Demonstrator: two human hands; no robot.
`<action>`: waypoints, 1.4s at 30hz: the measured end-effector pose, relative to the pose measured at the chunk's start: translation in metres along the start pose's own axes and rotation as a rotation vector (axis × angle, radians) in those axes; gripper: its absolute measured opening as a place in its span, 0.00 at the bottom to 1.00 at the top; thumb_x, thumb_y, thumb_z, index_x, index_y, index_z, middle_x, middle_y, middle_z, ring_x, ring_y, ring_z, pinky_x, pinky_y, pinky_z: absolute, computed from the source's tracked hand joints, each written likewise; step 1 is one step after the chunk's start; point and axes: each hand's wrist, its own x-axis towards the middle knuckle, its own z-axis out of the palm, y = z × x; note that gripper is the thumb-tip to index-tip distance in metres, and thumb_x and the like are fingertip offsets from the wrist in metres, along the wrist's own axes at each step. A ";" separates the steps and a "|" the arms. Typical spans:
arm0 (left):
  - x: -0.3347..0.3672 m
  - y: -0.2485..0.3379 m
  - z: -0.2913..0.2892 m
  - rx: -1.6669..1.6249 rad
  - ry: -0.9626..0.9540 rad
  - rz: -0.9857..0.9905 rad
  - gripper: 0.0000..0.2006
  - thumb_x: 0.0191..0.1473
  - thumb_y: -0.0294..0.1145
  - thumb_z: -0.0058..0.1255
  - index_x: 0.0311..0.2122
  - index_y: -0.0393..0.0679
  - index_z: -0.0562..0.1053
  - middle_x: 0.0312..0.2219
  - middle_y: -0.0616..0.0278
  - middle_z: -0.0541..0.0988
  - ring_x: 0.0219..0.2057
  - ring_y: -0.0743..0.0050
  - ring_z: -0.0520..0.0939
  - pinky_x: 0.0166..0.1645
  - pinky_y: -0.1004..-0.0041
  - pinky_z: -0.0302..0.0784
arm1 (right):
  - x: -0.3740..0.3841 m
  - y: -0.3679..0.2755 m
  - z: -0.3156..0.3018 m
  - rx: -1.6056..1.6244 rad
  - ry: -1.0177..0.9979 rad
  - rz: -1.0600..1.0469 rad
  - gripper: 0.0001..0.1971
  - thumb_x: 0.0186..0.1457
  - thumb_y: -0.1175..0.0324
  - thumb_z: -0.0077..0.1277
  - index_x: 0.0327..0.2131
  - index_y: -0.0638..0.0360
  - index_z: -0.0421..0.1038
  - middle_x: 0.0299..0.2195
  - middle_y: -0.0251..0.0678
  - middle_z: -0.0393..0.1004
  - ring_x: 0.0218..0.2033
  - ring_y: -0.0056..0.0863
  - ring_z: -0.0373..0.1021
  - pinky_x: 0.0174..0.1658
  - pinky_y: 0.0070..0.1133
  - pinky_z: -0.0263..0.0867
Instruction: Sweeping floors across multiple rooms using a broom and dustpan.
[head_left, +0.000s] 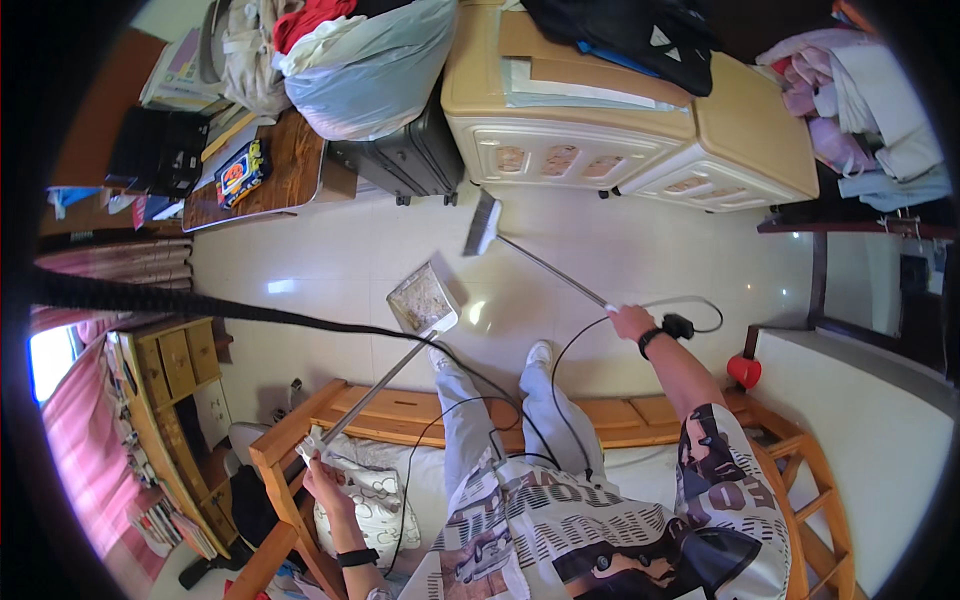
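My left hand [322, 478] is closed round the upper end of a long-handled dustpan [437, 320], whose white pan lies on the floor ahead of my feet. Greyish litter [420, 298] is spread inside the pan. My right hand [633, 323] grips the handle of a broom [550, 268]. The broom's head, white with dark grey bristles, is on the floor near the storage boxes, to the right of and beyond the dustpan, not touching it. A black cable hangs near my right wrist and runs past my legs.
Cream storage boxes [570, 130] and a dark suitcase [405, 160] line the far side. At left is a wooden table [290, 165] holding a packet. Behind my legs stands a wooden bed frame [400, 403]. A red heart-shaped object [743, 371] is at right. A thick black strap [200, 303] crosses the view.
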 end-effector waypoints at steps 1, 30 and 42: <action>0.001 0.004 -0.008 0.007 -0.005 -0.007 0.13 0.53 0.37 0.44 0.20 0.44 0.64 0.10 0.75 0.55 0.11 0.87 0.56 0.16 0.80 0.51 | -0.025 0.011 0.008 -0.011 -0.053 -0.007 0.26 0.56 0.46 0.33 0.35 0.59 0.72 0.36 0.48 0.73 0.40 0.46 0.69 0.44 0.38 0.64; 0.003 0.068 0.244 1.129 -0.769 1.021 0.14 0.42 0.34 0.54 0.16 0.33 0.69 0.07 0.56 0.65 0.09 0.69 0.64 0.18 0.67 0.60 | 0.009 0.228 0.050 1.149 0.300 0.732 0.20 0.56 0.60 0.35 0.28 0.68 0.71 0.18 0.44 0.73 0.20 0.37 0.73 0.28 0.31 0.70; -0.010 0.118 0.351 1.285 -1.079 1.046 0.16 0.41 0.33 0.57 0.12 0.34 0.68 0.05 0.57 0.64 0.08 0.74 0.62 0.16 0.66 0.58 | -0.098 0.027 0.189 0.629 -0.020 0.440 0.18 0.56 0.58 0.38 0.35 0.66 0.69 0.34 0.48 0.73 0.37 0.45 0.71 0.37 0.36 0.68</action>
